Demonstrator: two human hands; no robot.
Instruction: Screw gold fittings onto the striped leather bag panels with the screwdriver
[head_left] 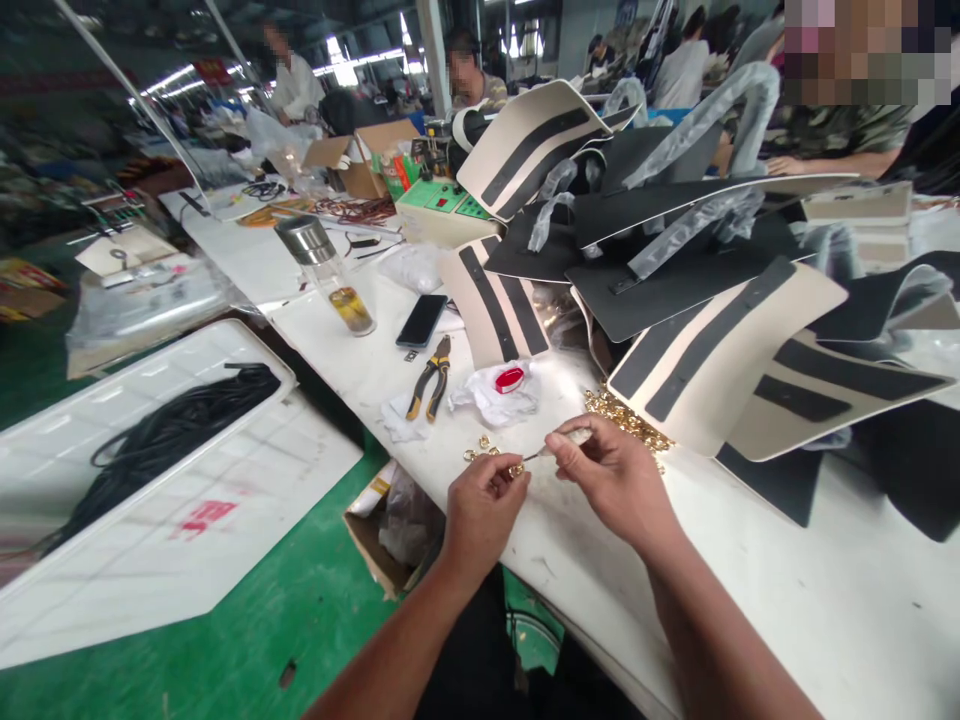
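Observation:
Over the front edge of the white table, my left hand [487, 505] pinches a small gold metal fitting [516, 470] between thumb and fingertips. My right hand [611, 470] is closed on a thin-shafted hand tool with a pale handle [576, 437], which looks like a small screwdriver. Its dark tip meets the fitting or lies very close to it. A few loose gold fittings [480, 448] lie just beyond my left hand. Behind my right hand spreads a heap of gold hardware [626, 418], partly covered by a panel. A red oval container [509, 380] rests on crumpled white cloth [487, 400].
Pliers [430, 378], a phone [421, 320] and a glass bottle [330, 275] stand or lie farther back. Black-and-cream bag panels [735, 350] with plastic-wrapped handles pile up at right. A white bin [262, 450] with black cords is at left. Other people work behind.

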